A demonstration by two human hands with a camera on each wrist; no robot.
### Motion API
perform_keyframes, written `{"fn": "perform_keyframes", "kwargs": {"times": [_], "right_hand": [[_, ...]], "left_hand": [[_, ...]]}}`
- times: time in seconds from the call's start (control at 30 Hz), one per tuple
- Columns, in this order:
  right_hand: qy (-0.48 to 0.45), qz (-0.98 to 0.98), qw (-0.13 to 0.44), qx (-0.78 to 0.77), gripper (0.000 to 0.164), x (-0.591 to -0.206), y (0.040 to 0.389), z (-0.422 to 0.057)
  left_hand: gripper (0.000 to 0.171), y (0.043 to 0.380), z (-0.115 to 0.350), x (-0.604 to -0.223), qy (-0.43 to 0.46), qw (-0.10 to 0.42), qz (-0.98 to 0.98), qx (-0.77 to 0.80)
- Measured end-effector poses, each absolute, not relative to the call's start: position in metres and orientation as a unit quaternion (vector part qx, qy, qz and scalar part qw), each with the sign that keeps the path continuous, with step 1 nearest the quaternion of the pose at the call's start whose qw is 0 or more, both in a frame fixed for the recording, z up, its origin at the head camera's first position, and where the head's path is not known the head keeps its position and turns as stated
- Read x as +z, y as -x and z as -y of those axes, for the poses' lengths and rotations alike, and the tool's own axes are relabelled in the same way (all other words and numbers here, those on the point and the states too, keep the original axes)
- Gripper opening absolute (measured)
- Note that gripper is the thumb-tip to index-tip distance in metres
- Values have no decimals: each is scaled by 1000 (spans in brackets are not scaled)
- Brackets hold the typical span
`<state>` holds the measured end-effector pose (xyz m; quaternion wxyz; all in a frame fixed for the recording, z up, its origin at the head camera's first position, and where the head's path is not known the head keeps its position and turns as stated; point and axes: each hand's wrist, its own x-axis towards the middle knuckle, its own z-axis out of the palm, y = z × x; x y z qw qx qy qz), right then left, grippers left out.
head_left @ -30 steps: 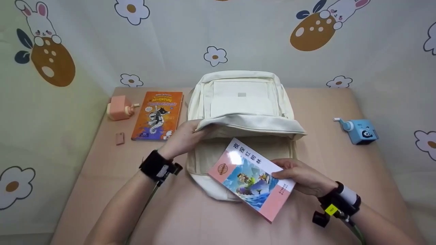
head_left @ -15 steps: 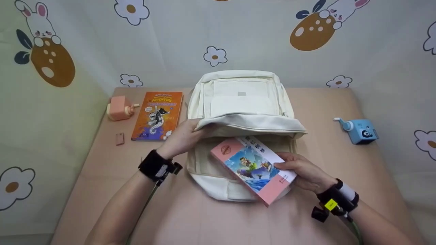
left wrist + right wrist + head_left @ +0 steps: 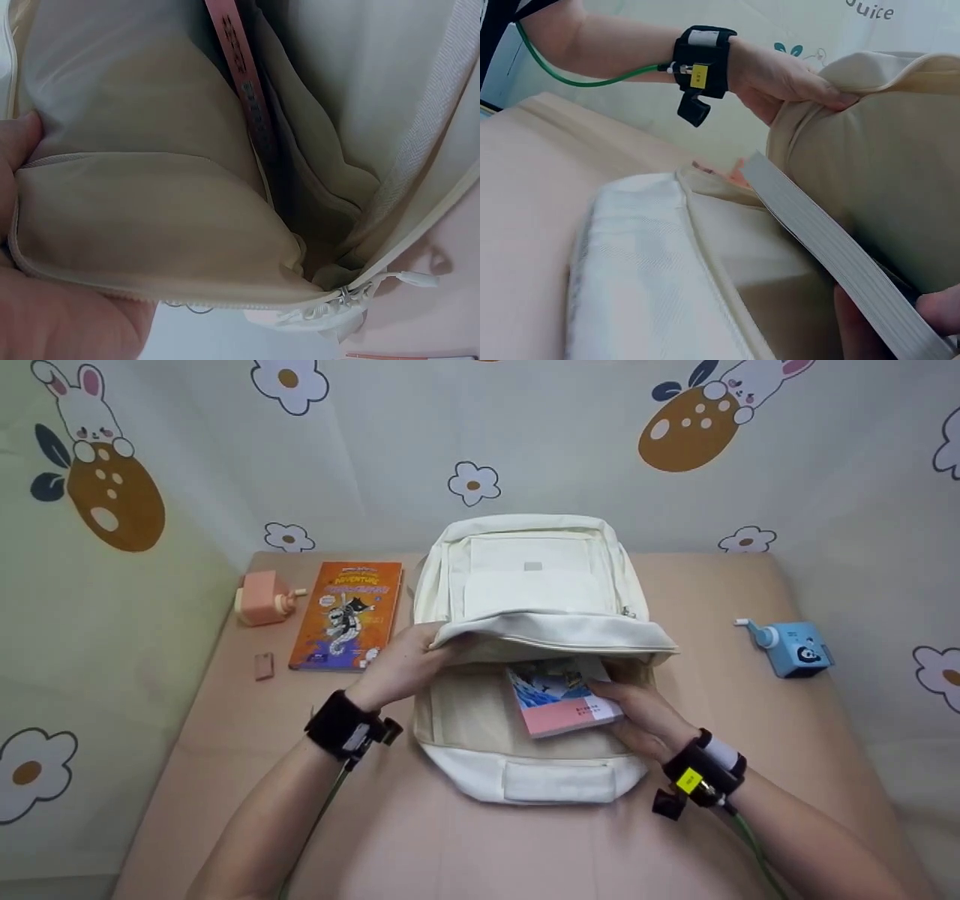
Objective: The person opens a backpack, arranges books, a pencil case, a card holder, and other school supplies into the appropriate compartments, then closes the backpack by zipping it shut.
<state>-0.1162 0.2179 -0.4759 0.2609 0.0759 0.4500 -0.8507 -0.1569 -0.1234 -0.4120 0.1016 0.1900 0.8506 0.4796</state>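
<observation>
Cream backpack (image 3: 534, 577) on your pale peach bench (image 3: 480, 851).
The book (image 3: 553, 718) you hold shows you a blue picture (image 3: 541, 690), a pink strip and a white one (its page edges (image 3: 834, 247) look grey-white); your orange book (image 3: 348, 615) turns purple toward its foot. You have a pink-and-cream sharpener (image 3: 262, 598), a light-blue sharpener (image 3: 796, 649) with a black-and-white panda (image 3: 811, 653), and a small pink block (image 3: 264, 666). Your pale backdrop (image 3: 390, 442) is printed with brown-centred white flowers (image 3: 474, 484) and white rabbits (image 3: 91, 424) on brown, pale-spotted fruit (image 3: 120, 502); your wristbands (image 3: 336, 725) are black, the right one tagged yellow.
</observation>
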Motion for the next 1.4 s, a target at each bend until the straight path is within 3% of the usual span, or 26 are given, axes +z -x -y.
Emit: {"fn": "perform_keyframes", "kwargs": {"times": [0.3,0.5,0.9,1.1,1.2,1.4], "right_hand": [[-100,-419,220,-875,42,-483,140,-194],[-90,-408,201,-886,38,-492,152,-182],[-22,-411,188,-892,53,-500,164,-176],[-24,-474,133,-870,48,-493,155,-180],[-24,-525,113,-843,54,-487,146,-187],[16,-539,180,-823,64,-474,129,-210]], "left_hand": [[34,157,123,-412,-182,100,-859,468],[35,156,123,-411,-175,106,-859,470],[38,156,123,-413,-187,105,-850,480],[39,156,122,-413,-177,110,-852,481],[37,156,122,-413,-172,108,-855,478],[36,157,123,-414,-166,109,-855,479]]}}
